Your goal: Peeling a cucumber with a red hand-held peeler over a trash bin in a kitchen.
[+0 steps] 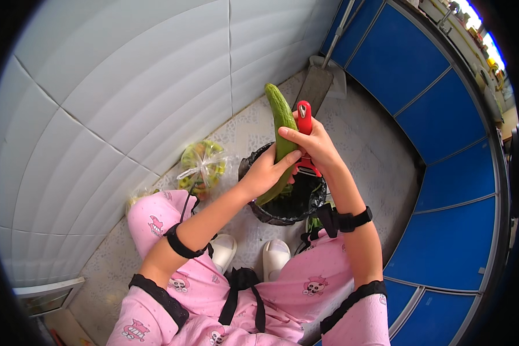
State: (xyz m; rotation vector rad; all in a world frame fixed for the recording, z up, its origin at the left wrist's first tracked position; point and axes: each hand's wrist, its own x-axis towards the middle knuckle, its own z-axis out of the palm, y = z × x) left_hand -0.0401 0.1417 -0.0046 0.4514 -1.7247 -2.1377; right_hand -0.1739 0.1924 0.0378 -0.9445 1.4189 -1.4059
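Note:
A long green cucumber (282, 106) is held upright at a slant over a bin (281, 219) lined with a black plastic bag. My left hand (266, 171) grips its lower half, the thumb lying across the skin. In my right hand (318, 140) is a red vegetable peeler (304, 119), its handle pointing up and its metal blade end hanging below the palm. The right thumb also rests on the cucumber's side. Green scraps lie inside the bin. The cucumber's lower end reaches over the near left rim.
A tied clear plastic bag of produce (202, 166) lies left of the bin, by the white tiled wall (155, 86). A flat mop (315, 84) and a dustpan (339, 80) stand in the far corner. Blue cabinets (441, 108) curve along the right. My slippered feet are below the bin.

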